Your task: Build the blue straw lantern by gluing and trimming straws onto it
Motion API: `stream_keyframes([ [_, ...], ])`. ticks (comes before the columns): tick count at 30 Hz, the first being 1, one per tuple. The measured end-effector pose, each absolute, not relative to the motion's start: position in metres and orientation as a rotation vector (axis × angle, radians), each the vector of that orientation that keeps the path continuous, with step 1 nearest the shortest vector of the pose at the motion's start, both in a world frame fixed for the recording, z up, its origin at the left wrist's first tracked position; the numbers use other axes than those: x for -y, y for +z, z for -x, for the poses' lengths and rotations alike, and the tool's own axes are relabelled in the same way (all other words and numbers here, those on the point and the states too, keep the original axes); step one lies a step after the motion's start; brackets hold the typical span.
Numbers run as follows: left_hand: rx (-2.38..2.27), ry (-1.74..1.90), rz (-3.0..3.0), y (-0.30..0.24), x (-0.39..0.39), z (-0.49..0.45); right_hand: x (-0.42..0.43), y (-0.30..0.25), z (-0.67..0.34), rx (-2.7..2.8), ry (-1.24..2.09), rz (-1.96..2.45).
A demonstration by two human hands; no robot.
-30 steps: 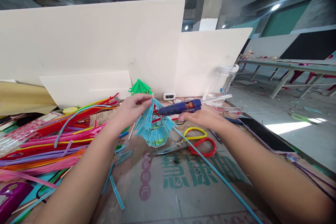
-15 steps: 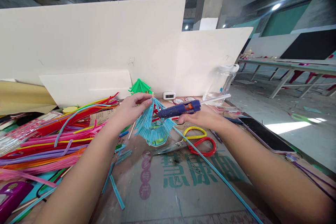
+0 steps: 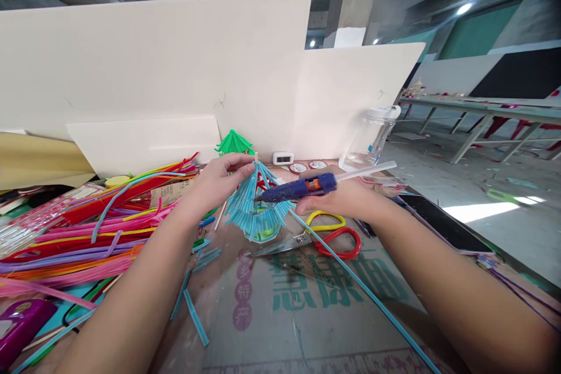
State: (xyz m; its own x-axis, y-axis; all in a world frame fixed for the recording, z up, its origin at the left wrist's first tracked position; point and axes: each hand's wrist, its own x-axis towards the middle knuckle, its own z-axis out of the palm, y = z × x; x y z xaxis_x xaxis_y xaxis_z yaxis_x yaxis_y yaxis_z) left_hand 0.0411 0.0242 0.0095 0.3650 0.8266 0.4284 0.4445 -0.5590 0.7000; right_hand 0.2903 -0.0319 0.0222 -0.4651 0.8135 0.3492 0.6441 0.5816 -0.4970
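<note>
My left hand [image 3: 230, 174] pinches the top of a small blue umbrella-shaped craft [image 3: 256, 216], made of blue strips over a red inner frame. In my right hand [image 3: 333, 198] is a dark blue glue gun [image 3: 302, 187] with a clear glue stick at its back. Its nozzle points left, at the craft's open side; whether it touches cannot be made out. A long blue strip [image 3: 363, 286] runs from beside the craft to the bottom edge. Scissors [image 3: 337, 242] with yellow and red handles lie just below my right hand.
Colourful pipe cleaners [image 3: 100, 228] pile up at left. Cut blue pieces [image 3: 196, 318] lie nearer me. A green umbrella-shaped craft [image 3: 234, 142], a small digital clock [image 3: 283, 158] and a clear jug [image 3: 368, 137] stand along the white board [image 3: 175, 58]. A phone [image 3: 442, 222] rests at right.
The glue gun's nozzle has shifted slightly down and left along the craft, and its rear with the glue stick has swung a little right. My left hand keeps its hold.
</note>
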Motion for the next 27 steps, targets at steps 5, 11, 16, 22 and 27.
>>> stream_keyframes([
  [5, -1.063, 1.086, -2.127, 0.009, -0.024, -0.041, 0.038, 0.029, -0.287, 2.316, 0.359, 1.094],
  [11, -1.073, 1.084, -2.099, 0.009, -0.024, -0.041, 0.05, 0.039, -0.284, 2.429, 0.139, 1.142],
  [16, -1.051, 1.078, -2.107, 0.01, -0.023, -0.041, 0.057, 0.042, -0.283, 2.481, 0.19, 1.066],
  [22, -1.049, 1.069, -2.085, 0.012, -0.02, -0.04, 0.054, 0.04, -0.286, 2.466, 0.199, 1.102],
  [27, -1.079, 1.051, -2.066, 0.014, -0.017, -0.04, 0.05, 0.039, -0.288, 2.46, 0.093, 1.142],
])
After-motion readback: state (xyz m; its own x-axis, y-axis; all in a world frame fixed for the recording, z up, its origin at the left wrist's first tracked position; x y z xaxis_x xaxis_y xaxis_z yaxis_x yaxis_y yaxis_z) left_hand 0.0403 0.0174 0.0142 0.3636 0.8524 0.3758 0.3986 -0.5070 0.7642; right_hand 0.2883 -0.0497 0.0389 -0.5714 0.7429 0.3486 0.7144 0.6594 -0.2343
